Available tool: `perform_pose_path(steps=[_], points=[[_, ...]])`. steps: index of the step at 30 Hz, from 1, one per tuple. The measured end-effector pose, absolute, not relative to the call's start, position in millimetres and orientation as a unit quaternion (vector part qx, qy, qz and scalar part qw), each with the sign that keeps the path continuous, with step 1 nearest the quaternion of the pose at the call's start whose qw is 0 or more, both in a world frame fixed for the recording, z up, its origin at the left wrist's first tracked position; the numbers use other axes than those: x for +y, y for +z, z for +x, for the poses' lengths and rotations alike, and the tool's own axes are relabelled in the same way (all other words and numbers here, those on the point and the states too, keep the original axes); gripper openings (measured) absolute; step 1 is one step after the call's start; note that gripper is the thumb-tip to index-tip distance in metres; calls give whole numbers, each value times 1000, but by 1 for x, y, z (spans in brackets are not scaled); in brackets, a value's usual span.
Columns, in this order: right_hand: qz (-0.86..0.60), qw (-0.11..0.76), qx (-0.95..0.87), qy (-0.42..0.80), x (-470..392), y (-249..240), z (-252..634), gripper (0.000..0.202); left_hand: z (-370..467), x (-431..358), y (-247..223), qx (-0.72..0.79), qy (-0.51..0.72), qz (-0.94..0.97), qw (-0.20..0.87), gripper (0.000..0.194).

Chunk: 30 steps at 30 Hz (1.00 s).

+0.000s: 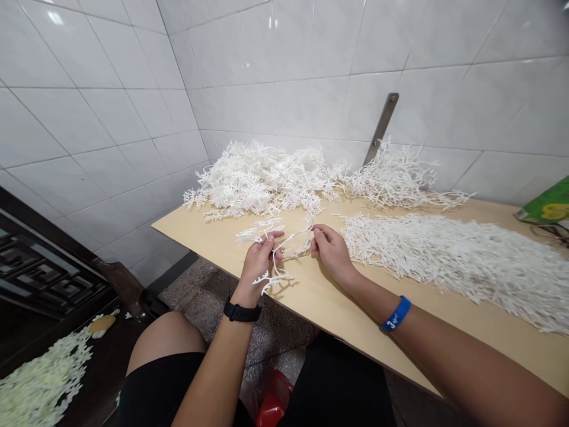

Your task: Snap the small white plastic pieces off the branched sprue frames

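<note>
Between my two hands is a white plastic branch [290, 238] with thin, forked twigs. My left hand [262, 256], wearing a black wristband, is closed around its stem, and more white twigs stick out beside the thumb and below the palm. With thumb and forefinger, my right hand [329, 249] pinches the branch's other end; a blue band circles that forearm. Both hands are just above the wooden tabletop [306, 296], near its front edge. A tangled heap of white branches [267, 175] lies behind them.
Right of my hands spreads a long pile of white branches [448, 255]. A smaller bunch [395, 178] lies against the tiled wall below a metal bracket [382, 127]. A green packet [546, 201] is at far right. Pale green pieces [48, 379] cover a dark wooden seat at lower left.
</note>
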State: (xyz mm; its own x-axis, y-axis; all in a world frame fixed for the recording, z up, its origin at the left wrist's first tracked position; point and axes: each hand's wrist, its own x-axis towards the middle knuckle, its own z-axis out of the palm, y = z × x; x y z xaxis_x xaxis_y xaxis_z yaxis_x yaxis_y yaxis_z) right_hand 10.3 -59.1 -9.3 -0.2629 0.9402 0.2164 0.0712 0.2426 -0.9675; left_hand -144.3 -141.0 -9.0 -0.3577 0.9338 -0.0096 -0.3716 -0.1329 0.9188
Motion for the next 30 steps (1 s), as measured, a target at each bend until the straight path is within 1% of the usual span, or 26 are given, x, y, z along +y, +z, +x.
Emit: perform_pose_path(steps=[7, 16, 20, 21, 23, 25, 28, 30], points=[[-395, 443, -655, 467, -60, -8, 11, 27, -143, -143, -7, 431, 706, 284, 485, 41], [-401, 431, -661, 465, -61, -7, 12, 23, -145, -139, -8, 430, 718, 279, 471, 30], [-418, 410, -676, 447, -61, -8, 11, 33, -146, -138, -9, 428, 717, 281, 473, 28], [-421, 401, -687, 436, -61, -8, 11, 32, -146, -138, -10, 428, 717, 283, 472, 28], [-416, 376, -720, 408, -62, -7, 10, 23, -145, -139, -10, 429, 716, 290, 468, 32], [-402, 348, -757, 379, -63, -7, 10, 16, -145, -140, -9, 431, 711, 299, 469, 41], [-387, 313, -798, 340, -66, -8, 9, 11, -144, -143, -7, 432, 697, 314, 479, 55], [-387, 302, -808, 325, -66, -9, 9, 8, -143, -144, -5, 433, 692, 319, 482, 59]])
